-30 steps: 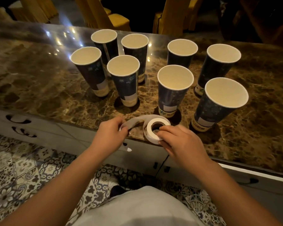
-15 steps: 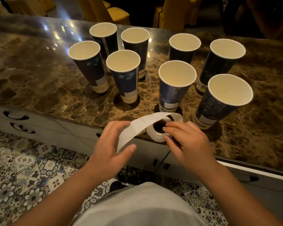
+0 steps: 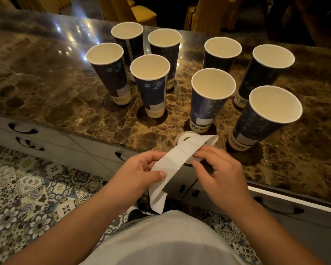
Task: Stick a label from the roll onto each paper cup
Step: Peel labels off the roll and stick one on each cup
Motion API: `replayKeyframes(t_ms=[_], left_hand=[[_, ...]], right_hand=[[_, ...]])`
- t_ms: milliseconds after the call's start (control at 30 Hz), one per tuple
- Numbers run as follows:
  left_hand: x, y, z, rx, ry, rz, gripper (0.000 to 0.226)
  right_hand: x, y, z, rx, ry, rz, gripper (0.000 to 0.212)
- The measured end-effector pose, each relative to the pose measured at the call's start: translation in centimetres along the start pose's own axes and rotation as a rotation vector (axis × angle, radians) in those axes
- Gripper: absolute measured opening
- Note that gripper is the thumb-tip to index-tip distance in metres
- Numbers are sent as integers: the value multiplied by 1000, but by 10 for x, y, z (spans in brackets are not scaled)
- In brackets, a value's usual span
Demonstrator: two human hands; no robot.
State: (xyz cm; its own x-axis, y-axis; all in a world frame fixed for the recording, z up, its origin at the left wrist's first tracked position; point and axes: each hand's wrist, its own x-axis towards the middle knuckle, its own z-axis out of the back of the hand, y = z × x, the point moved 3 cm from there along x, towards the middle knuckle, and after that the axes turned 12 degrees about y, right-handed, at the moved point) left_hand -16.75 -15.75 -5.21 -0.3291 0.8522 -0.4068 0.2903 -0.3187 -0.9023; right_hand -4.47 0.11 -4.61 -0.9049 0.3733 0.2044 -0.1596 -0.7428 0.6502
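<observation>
Print on the cream bands at the paper cups' bases, too blurred to read

Dim, warm indoor lighting, wide-angle view.
Bright specks of glare are reflected on the marble counter far beyond the fingers; soft shadows are cast at the cup bases, the background is lost in darkness, and edges are bowed.

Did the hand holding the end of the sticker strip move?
Yes. The left hand pulled the label strip back from the marble counter edge toward the body; the roll stays there.
</observation>
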Motion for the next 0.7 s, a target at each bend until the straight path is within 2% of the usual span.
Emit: replayKeyframes(t_ms=[167, 233, 267, 333, 433, 500, 600, 700], left_hand=[[4, -6, -13, 53, -9, -1, 18], [5, -9, -18, 106, -16, -18, 14], [6, -11, -20, 130, -13, -31, 12], [6, -17, -26, 162, 1, -71, 10], [7, -26, -33, 188, 26, -133, 10], [8, -31, -36, 189, 8, -158, 12], [10, -35, -36, 193, -37, -151, 17], [12, -38, -39, 194, -13, -144, 16]], right_hand=[[-5, -1, 5, 71, -65, -74, 8], [-9, 0, 12, 99, -145, -142, 23], [-10, 3, 18, 95, -182, -115, 27], [-13, 18, 31, 28, -219, 21, 21], [-16, 35, 42, -93, -186, 169, 11], [-18, 40, 49, -112, -197, 170, 7], [-20, 45, 64, -3, -280, 115, 10], [-17, 50, 65, -67, -172, 151, 13]])
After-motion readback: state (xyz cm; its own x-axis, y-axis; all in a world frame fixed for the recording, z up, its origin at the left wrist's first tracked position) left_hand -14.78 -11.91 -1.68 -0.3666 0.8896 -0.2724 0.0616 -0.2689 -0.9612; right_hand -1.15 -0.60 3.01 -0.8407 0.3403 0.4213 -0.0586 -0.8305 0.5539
